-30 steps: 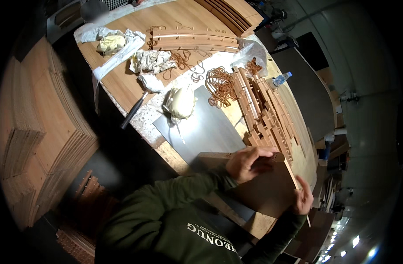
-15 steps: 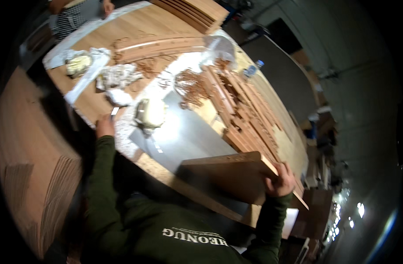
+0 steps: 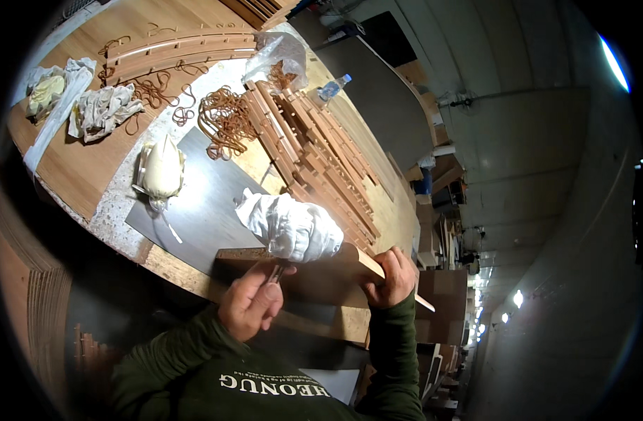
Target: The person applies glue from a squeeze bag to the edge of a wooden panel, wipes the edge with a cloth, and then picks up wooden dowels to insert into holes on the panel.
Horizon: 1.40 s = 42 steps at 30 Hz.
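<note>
My left hand [image 3: 255, 302] grips the thin handle of a tool whose head is wrapped in crumpled white cloth [image 3: 290, 224]. The wrapped head rests on the top edge of a brown wooden board [image 3: 314, 277] that stands tilted at the near edge of the workbench. At the board's right end, my right hand [image 3: 391, 277] holds it, fingers curled over the rim. Both forearms wear dark green sleeves.
Behind the board lies a grey sheet [image 3: 195, 200] with a cream-coloured bag [image 3: 161, 168] on it. Farther back are a stack of wooden strips [image 3: 314, 147], a tangle of brown rubber bands [image 3: 226, 116], rags [image 3: 100, 109] and a plastic bottle [image 3: 332, 88]. Stacked panels [image 3: 27, 281] stand at my left.
My left hand left the board, reached out to the left of the bench, and now holds the cloth-wrapped tool on the board's top edge. My right hand has kept hold of the board.
</note>
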Motion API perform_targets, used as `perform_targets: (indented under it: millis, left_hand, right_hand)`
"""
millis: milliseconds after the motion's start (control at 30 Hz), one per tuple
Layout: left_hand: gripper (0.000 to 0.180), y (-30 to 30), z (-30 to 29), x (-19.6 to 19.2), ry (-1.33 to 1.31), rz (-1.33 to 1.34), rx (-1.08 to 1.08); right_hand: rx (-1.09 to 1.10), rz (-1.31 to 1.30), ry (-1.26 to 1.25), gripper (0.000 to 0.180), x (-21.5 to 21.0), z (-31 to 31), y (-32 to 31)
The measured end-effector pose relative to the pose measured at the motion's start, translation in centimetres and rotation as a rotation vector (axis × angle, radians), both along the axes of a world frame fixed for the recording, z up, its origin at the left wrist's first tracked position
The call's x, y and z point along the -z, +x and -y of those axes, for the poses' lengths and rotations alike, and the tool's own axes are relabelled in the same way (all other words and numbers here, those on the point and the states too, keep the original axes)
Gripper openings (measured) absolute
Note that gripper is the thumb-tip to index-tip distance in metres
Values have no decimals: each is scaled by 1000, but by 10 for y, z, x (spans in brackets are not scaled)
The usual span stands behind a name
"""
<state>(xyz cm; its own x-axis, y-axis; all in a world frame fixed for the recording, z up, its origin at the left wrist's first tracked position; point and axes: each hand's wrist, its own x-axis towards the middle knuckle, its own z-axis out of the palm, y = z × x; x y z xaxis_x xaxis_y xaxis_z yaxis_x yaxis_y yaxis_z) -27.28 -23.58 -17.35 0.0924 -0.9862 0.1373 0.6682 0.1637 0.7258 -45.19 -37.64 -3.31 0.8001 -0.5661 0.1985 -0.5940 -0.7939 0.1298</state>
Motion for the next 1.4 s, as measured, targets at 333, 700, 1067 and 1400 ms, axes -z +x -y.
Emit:
perform_targets:
  millis: [333, 700, 1067, 1400]
  left_hand:
    - [30, -1, 0, 0, -36, 135, -293]
    - [24, 0, 8, -5, -44, 393, -231]
    - [26, 9, 13, -11, -10, 319, -149]
    - [29, 10, 17, -10, -29, 313, -55]
  right_hand:
    - [-32, 36, -54, 28, 5, 4, 1]
    - [-31, 30, -59, 27, 6, 7, -4]
    - [-40, 58, -15, 37, 6, 12, -9]
    - [66, 38, 71, 34, 2, 4, -9]
